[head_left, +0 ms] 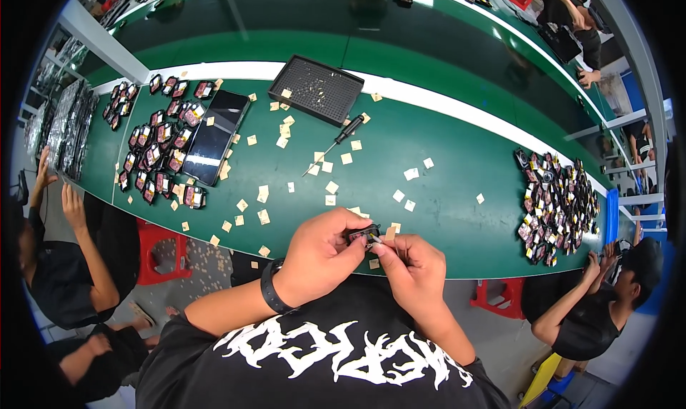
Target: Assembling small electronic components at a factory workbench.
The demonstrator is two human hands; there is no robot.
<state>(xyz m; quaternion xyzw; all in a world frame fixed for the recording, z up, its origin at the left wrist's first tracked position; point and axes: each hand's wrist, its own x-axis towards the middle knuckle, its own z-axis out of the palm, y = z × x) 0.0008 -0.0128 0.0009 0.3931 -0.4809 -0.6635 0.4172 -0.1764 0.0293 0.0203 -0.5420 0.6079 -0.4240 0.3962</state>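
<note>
On the left part of the green desk lies a spread of small dark-and-red parts beside a black phone lying flat, with tan paper squares scattered from there across the middle. Further along sit a black perforated tray and a black-handled screwdriver, well apart from the hands. At the near edge of the desk, the left hand is curled nearly closed, thumb and fingertips pinching a small black component held just above the desk edge. The right hand meets it from the other side, its fingers drawn together at the component's right end, apparently nipping something tiny there; what exactly is too small to tell. The piece looks light and rigid, likely delicate, with little surface to hold, so it is best taken by its edges in a fingertip pinch rather than squeezed across its face. On the right lies another heap of similar parts.
</note>
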